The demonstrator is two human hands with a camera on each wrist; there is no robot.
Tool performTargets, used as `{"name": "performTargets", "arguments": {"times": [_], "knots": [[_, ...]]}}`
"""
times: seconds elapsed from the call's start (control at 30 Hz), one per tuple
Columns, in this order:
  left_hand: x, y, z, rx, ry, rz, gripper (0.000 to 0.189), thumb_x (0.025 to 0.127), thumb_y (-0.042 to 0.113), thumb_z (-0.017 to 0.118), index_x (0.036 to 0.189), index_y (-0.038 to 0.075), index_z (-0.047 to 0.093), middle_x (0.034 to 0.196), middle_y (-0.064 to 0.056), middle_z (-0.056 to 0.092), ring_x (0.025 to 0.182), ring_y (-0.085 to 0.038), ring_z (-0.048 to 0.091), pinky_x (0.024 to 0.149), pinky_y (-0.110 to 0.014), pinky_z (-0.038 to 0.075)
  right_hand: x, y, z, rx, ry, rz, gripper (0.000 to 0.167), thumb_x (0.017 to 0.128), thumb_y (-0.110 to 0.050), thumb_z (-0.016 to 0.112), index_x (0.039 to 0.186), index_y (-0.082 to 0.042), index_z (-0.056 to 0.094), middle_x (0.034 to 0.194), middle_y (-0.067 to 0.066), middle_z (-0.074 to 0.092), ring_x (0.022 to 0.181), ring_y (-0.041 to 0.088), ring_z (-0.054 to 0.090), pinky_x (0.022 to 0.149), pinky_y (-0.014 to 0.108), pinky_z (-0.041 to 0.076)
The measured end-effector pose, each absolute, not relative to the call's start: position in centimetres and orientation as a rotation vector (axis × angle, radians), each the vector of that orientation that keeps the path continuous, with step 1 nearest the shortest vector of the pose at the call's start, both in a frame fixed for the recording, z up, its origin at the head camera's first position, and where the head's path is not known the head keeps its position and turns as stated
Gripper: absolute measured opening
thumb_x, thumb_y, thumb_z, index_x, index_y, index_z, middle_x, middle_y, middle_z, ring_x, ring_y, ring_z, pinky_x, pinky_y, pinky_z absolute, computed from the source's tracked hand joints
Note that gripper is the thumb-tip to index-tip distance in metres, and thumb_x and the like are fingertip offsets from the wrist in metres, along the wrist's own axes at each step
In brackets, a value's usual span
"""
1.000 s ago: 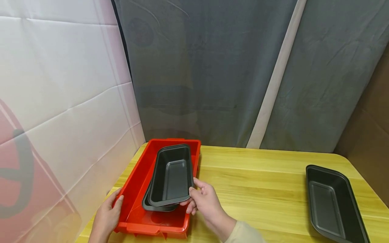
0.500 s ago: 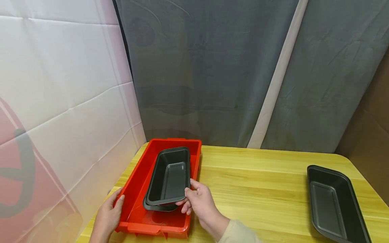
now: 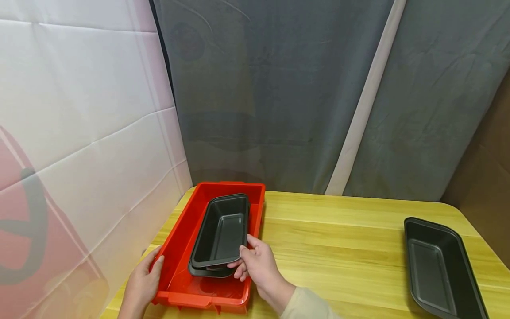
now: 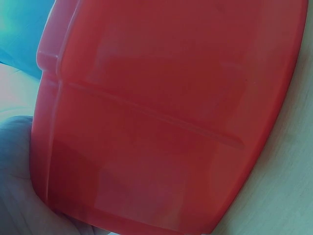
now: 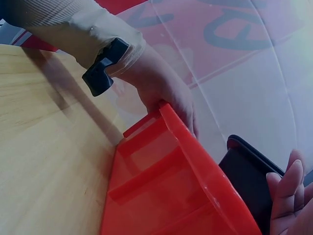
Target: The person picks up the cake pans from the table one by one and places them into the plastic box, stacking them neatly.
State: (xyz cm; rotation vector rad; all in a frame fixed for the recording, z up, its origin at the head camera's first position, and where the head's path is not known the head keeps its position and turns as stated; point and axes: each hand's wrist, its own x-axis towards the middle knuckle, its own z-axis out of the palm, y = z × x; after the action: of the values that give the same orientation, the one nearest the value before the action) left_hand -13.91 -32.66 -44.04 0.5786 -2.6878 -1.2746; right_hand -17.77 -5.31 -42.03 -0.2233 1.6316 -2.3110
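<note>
A black loaf pan [image 3: 227, 232] lies in the red plastic bin [image 3: 187, 300], stacked slightly askew over another black loaf pan [image 3: 209, 272] whose near edge shows below it. My right hand [image 3: 260, 266] pinches the upper pan's near right corner, thumb on the rim and other fingers beneath. That near end stands a little above the lower pan. At the bin's near left corner, my left hand [image 3: 140, 283] grips the rim. The left wrist view is mostly filled by the bin's red wall [image 4: 161, 112]. In the right wrist view, both hands and the pan's dark side [image 5: 247, 183] appear.
A third black loaf pan [image 3: 436, 270] sits at the right of the wooden table [image 3: 326, 252]. A white printed sheet [image 3: 91, 110] hangs close on the left. Behind the table is a grey curtain [image 3: 279, 97], and a brown panel [image 3: 482, 168] stands at the right.
The upper pan has shifted slightly left and lower in the bin, more in line with the pan under it, my right hand moving along with it. My left hand keeps its hold on the bin.
</note>
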Motion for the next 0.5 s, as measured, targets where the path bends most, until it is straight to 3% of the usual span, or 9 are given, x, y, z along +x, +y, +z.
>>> {"name": "performTargets", "arguments": {"times": [0.5], "knots": [[-14.10,-32.73,-44.07,0.604,-2.692,-1.284,0.056,0.104,0.035,0.044,0.150,0.004,0.034,0.135,-0.031,0.047,0.104,-0.039,0.058,0.081,-0.043,0.056,-18.08,-6.22,-42.32,-0.178,1.666,-2.285,0.050,0.101,-0.007,0.049,0.146,0.007,0.034,0.079,0.020,0.071,0.042,0.011,0.055,0.042,0.018,0.046]]}}
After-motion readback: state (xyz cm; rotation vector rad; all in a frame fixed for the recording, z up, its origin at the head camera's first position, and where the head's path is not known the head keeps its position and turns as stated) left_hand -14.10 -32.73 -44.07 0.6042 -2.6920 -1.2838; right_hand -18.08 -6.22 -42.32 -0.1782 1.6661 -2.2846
